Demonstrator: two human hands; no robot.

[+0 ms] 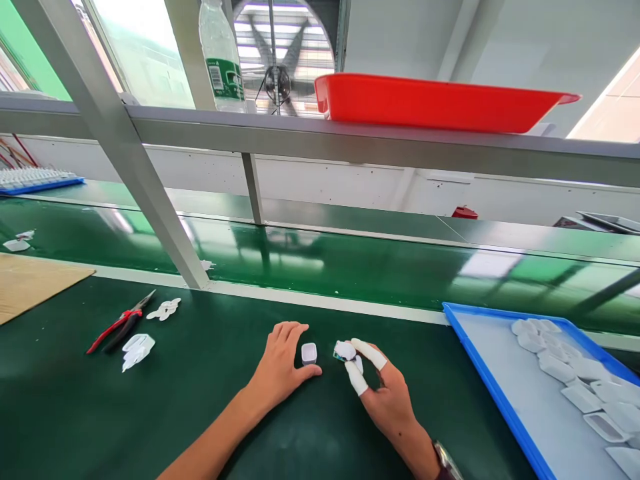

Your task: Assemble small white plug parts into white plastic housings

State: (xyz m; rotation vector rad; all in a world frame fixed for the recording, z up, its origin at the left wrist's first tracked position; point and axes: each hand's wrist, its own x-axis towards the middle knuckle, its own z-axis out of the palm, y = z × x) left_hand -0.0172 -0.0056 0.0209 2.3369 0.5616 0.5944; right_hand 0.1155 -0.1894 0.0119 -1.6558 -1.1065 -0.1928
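My left hand rests on the dark green work surface with its fingers and thumb apart. A small white square plastic piece stands on the surface between them. The thumb tip lies close to its lower edge; whether it touches I cannot tell. My right hand, with white covers on the thumb and forefinger, pinches a small white plastic part with a greenish edge. The fingers partly hide this part.
Red-and-black pliers and white plastic scraps lie at the left. A blue-rimmed tray of white plastic pieces stands at the right. A metal frame crosses above, bearing a red tray and a bottle.
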